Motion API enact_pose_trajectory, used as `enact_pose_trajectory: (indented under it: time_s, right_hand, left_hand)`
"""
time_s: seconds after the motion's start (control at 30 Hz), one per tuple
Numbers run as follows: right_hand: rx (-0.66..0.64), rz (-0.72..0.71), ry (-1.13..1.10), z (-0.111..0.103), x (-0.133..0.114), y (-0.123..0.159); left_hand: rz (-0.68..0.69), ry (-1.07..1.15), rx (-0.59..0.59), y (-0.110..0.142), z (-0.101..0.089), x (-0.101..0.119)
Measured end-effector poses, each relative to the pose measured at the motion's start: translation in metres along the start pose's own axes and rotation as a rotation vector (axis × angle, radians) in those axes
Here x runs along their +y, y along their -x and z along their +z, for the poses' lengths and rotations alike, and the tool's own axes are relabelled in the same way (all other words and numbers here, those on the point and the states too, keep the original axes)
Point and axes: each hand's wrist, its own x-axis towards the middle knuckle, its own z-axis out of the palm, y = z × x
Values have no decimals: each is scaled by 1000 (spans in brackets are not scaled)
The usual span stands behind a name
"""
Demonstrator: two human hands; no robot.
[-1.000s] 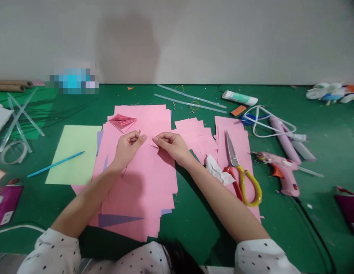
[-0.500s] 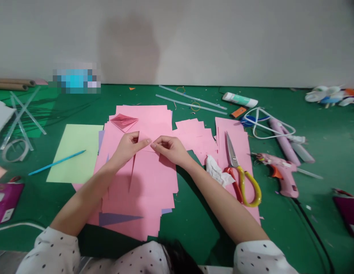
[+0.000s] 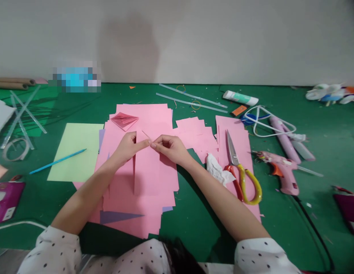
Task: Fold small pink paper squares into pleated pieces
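Note:
My left hand [image 3: 133, 145] is closed in a pinch on a piece of pink paper [image 3: 145, 169]. Its thumb points right and meets the fingertips of my right hand [image 3: 168, 148], which pinch at the paper's upper edge. The held paper hangs toward me as an upright panel, its lower end over the stack of pink sheets [image 3: 165, 182]. Just beyond my left hand, a pleated pink paper piece [image 3: 124, 121] rests on the stack. Purple paper [image 3: 119, 217] peeks out among the pink sheets.
To the right lie scissors [image 3: 236, 167] on pink sheets, crumpled tissue [image 3: 218, 169] and a pink glue gun [image 3: 282, 171] with a black cord. On the left, a blue pencil [image 3: 58, 161] crosses pale green paper [image 3: 76, 140]. Clear glue sticks [image 3: 191, 102] lie at the back.
The held pink paper has shifted: its raised upper flap has tilted over, and a broader flat panel now faces up below my fingers. Both hands keep nearly the same place.

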Motion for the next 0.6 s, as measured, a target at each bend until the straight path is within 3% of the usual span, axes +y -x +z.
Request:
enact_pose_trajectory:
  time_s: [0.6]
  right_hand:
    - [27, -14, 1, 1, 0, -1]
  left_hand:
    - [3, 36, 36, -3, 1, -4]
